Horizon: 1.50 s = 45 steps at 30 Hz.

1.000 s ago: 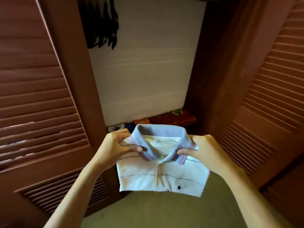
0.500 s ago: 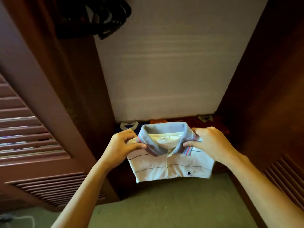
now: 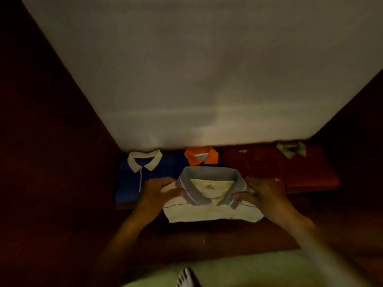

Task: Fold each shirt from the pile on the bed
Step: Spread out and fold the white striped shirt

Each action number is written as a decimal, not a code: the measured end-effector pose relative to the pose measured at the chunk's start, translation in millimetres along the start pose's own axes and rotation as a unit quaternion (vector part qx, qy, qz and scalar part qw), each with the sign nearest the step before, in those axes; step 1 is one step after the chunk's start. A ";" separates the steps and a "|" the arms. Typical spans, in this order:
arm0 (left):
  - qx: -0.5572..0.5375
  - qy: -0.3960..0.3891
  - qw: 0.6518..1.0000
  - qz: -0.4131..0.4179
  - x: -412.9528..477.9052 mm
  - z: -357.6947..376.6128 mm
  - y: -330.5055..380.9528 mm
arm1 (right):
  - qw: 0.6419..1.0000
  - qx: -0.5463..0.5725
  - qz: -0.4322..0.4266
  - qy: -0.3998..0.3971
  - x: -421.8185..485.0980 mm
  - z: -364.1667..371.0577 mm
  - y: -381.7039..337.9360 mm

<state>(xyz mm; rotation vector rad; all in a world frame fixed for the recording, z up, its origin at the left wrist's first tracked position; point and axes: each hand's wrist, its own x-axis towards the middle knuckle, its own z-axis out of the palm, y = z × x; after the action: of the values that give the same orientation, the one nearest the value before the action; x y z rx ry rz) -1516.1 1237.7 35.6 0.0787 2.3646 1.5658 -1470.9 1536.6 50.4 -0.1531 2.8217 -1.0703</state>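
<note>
Fingers curled, the left hand point(image 3: 158, 193) and right hand point(image 3: 264, 193) are pinching the folded shirt point(image 3: 209, 213) beside its collar, and should be lowering it level.

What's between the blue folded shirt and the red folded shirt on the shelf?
Head view: a folded shirt with an orange collar, its front hidden by the white grey-collared polo shirt.

Head camera looks steeply down, close into the closet floor point(image 3: 207, 239)

soft matt cloth polo shirt point(image 3: 211, 212); dark wood shelf point(image 3: 207, 237); matt back wall point(image 3: 207, 79).
</note>
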 end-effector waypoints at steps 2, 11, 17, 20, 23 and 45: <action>0.001 -0.004 1.000 -0.013 42.9 14.5 -20.5 | 1.000 0.006 -0.017 -0.010 37.0 9.5 37.9; 0.028 0.005 0.998 -0.052 245.4 57.0 -143.4 | 0.993 0.003 0.016 -0.115 246.8 88.9 199.1; 0.020 -0.020 0.974 -0.224 348.4 82.1 -258.2 | 0.987 0.016 0.124 -0.097 332.2 177.2 296.2; 0.083 0.005 0.979 -0.186 351.4 88.9 -270.8 | 0.988 0.006 0.144 -0.062 326.1 193.2 311.9; 0.060 0.025 0.986 -0.153 348.1 93.4 -272.6 | 0.986 0.054 0.156 -0.012 319.2 191.1 314.9; -0.010 0.142 0.984 -0.105 350.9 87.4 -270.0 | 0.968 0.148 0.200 0.040 314.4 183.2 307.1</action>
<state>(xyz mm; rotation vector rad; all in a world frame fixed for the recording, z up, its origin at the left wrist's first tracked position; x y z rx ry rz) -1793.4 1280.5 -317.8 -0.4101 2.4679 1.5846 -1770.4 1602.8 -313.8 0.4752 2.5497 -1.3897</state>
